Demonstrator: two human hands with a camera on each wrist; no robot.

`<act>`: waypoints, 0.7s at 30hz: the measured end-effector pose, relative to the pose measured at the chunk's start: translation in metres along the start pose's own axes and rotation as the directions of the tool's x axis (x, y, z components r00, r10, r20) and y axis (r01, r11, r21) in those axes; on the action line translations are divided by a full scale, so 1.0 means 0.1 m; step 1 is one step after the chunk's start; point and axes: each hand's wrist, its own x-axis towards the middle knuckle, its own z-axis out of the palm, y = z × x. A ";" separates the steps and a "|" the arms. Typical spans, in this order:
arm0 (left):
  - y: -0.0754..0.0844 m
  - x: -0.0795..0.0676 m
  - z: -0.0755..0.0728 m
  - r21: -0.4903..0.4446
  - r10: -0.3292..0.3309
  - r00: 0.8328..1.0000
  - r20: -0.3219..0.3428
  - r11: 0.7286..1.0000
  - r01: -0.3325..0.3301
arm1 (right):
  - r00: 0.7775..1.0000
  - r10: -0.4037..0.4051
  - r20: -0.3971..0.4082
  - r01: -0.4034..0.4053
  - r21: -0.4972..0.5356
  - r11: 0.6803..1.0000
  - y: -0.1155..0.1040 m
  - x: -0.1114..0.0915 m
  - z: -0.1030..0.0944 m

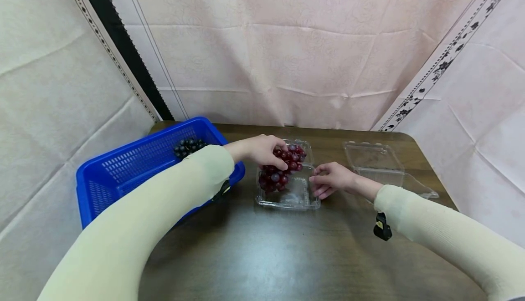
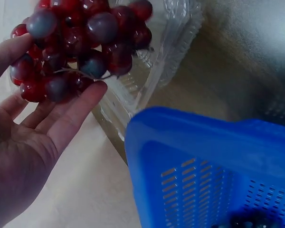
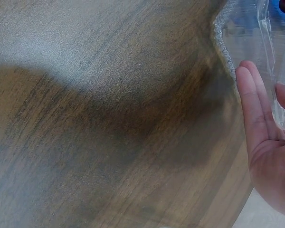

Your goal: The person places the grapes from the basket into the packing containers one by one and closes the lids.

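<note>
Left grip (image 1: 260,150) pinches dark-red round-grape bunch (image 1: 293,158) over clear plastic box (image 1: 288,206) near worktop's (image 1: 266,255) far edge; right grip (image 1: 333,179), fingers straight, likely steadies box.

Head cam's looking forward and down from above the worktop (image 1: 266,255), standing farthest back and taking in the widest area. Left wrist cam's sitting super close, with the left hand (image 2: 31,152) showing at 8 o'clock and the blue basket (image 2: 204,135) filling 4 o'clock. Right wrist cam's mostly facing down at the worktop, right hand (image 3: 266,142) poking in at 3. Head and left wrist are sharing the red grapes (image 2: 76,42) and basket; all three are catching the clear container (image 1: 289,206).
</note>
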 end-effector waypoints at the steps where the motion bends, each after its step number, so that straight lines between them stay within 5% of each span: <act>1: 0.01 0.01 0.02 0.031 0.007 1.000 0.000 1.000 -0.007 | 1.000 0.002 -0.001 -0.002 0.000 1.000 0.00 0.00 0.00; 6: 0.07 0.06 0.09 0.201 0.030 1.000 0.005 0.979 -0.031 | 1.000 0.007 -0.003 -0.007 -0.008 1.000 -0.01 0.01 0.00; 21: 0.17 0.16 0.35 0.333 0.038 0.999 0.015 0.942 -0.041 | 1.000 -0.013 -0.003 0.013 -0.018 1.000 -0.03 0.00 0.00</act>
